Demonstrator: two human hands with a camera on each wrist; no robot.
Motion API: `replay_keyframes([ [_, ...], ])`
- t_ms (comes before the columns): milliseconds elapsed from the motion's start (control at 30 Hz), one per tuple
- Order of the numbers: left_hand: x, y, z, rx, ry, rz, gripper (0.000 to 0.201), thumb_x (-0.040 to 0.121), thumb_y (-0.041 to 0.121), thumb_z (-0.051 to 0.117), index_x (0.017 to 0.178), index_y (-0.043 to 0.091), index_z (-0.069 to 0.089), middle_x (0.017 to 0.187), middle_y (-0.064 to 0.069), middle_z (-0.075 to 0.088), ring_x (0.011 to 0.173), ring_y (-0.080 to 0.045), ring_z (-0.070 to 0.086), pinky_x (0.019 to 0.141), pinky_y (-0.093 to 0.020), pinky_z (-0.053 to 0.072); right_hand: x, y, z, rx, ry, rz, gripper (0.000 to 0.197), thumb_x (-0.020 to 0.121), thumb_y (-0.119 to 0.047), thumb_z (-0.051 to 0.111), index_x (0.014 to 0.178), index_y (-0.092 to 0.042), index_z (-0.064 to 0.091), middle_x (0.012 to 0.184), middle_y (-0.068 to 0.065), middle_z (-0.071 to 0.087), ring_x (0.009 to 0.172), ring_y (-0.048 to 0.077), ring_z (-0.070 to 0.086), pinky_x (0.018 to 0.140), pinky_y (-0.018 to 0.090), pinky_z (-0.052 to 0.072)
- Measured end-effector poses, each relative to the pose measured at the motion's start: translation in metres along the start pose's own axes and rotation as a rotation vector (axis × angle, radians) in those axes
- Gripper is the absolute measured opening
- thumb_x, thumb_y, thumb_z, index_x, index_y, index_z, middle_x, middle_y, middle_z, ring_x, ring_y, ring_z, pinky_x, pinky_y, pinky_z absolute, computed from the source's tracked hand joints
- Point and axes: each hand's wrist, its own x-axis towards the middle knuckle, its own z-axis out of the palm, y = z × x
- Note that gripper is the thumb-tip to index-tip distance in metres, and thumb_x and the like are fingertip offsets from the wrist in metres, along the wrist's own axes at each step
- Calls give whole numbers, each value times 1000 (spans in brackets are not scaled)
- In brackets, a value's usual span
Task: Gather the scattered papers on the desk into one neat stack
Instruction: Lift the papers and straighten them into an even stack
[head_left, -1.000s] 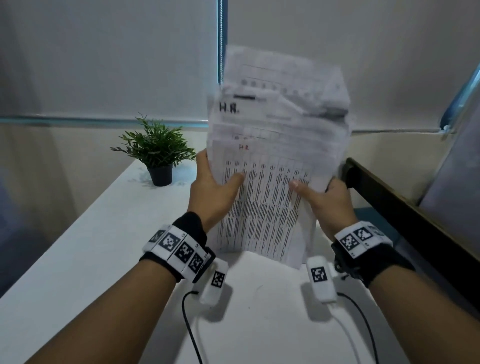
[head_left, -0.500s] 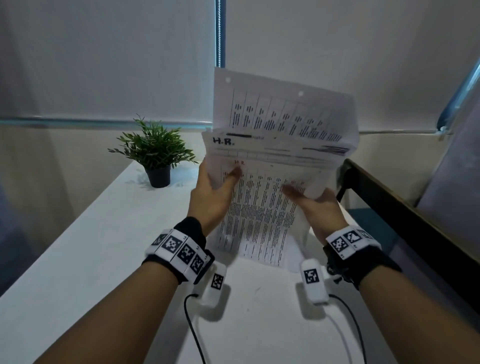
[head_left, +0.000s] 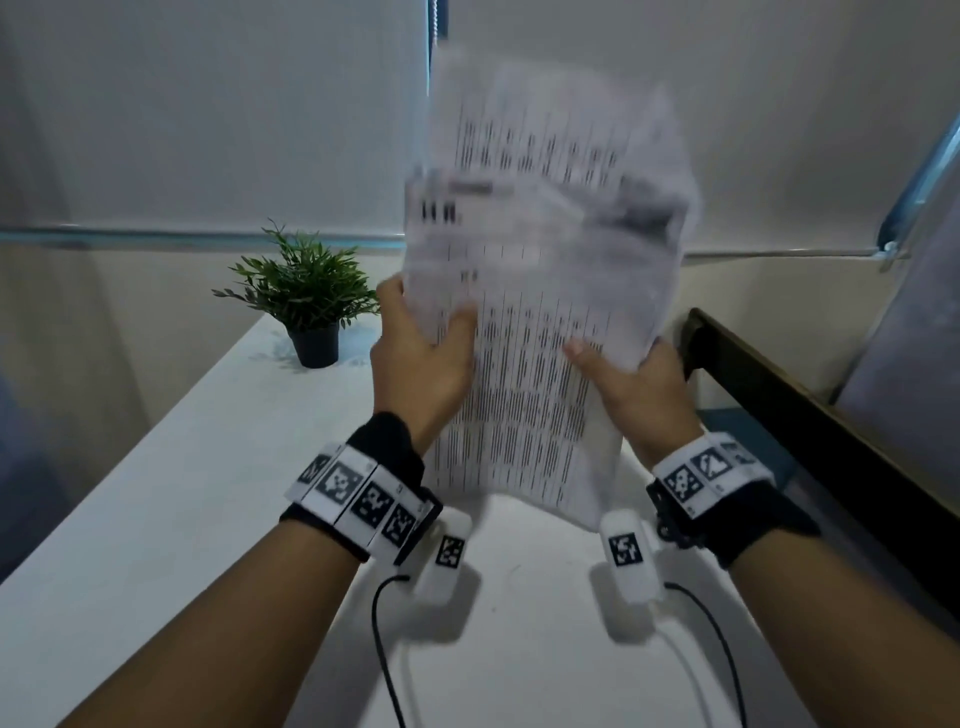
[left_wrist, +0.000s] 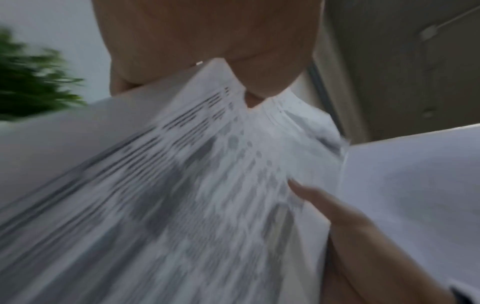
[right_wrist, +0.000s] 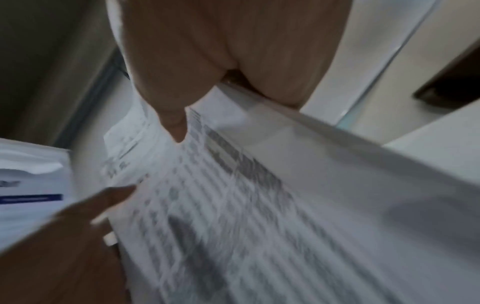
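Standing above a white desk (head_left: 156, 519) near a potted plant (head_left: 306, 296), blurred papers (head_left: 540, 291) sit higher than before. Left hand (head_left: 421, 364) and right hand (head_left: 634, 384) both grip them.

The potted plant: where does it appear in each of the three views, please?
Head: the potted plant stands on the white desk, left of centre, beside the left hand.
Left wrist: a green blur at the left edge.
Right wrist: not in it.
Shared landmark: the papers held in both hands, seen in all three views.

two hands (head_left: 423, 364), one plant (head_left: 304, 283).
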Motion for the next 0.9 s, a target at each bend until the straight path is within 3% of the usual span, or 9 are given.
replay_keyframes([
  [133,-6,-13,-10,-2,-51,-25,53,93,35,74,136,26,45,107,27,65,91,17,65,73,-3,49,-7,20,-10,-30,-65,56,32,82,-39,84,111,-27,77,108,-2,82,102,17,78,97,54,60],
  [267,1,-15,-7,-55,-31,-19,47,92,37,74,132,29,51,107,30,67,90,25,63,79,-5,49,3,17,-5,28,-52,44,26,81,-36,85,104,-25,80,107,6,82,103,28,78,97,58,58],
  [400,8,-3,-6,-93,11,-23,48,96,35,70,138,25,51,118,18,69,102,11,66,96,-26,58,9,-2,1,43,25,-39,9,93,-17,77,102,-15,79,100,11,82,97,31,79,93,57,61],
  [467,15,9,-11,-118,31,32,48,98,32,67,142,22,49,117,19,69,100,13,67,92,-20,58,16,-17,-2,75,25,-81,20,93,-19,77,110,-9,78,103,10,82,98,29,79,92,54,62],
  [533,18,14,-16,-115,15,67,52,99,31,66,145,23,45,117,24,66,98,19,64,87,-12,55,20,-24,-8,140,-25,-87,37,87,-27,82,117,-7,75,110,13,80,103,32,78,95,54,61],
  [633,10,-4,-20,-83,-67,-7,72,95,38,69,156,30,31,135,11,63,107,12,60,93,-22,54,11,-5,-10,169,-51,1,54,67,-42,95,111,-16,78,112,13,81,107,35,76,98,59,58],
  [767,-7,-39,-14,-42,-197,-120,63,92,37,74,146,29,42,125,15,68,109,4,65,104,-41,56,-5,22,-9,163,-13,72,24,71,-30,93,93,-31,84,103,2,83,104,24,78,104,56,55],
  [833,-6,-45,-13,-41,-205,-128,51,91,34,77,135,30,50,120,18,69,109,2,66,103,-40,56,-4,19,-8,132,-7,86,14,85,-15,84,90,-28,83,100,0,84,102,21,78,105,56,55],
  [900,3,-44,-15,-25,-185,-99,44,91,32,77,130,28,55,119,12,71,110,-5,68,99,-38,57,0,5,-7,166,-36,103,11,87,-23,80,98,-22,81,105,7,83,104,29,78,102,58,56],
])
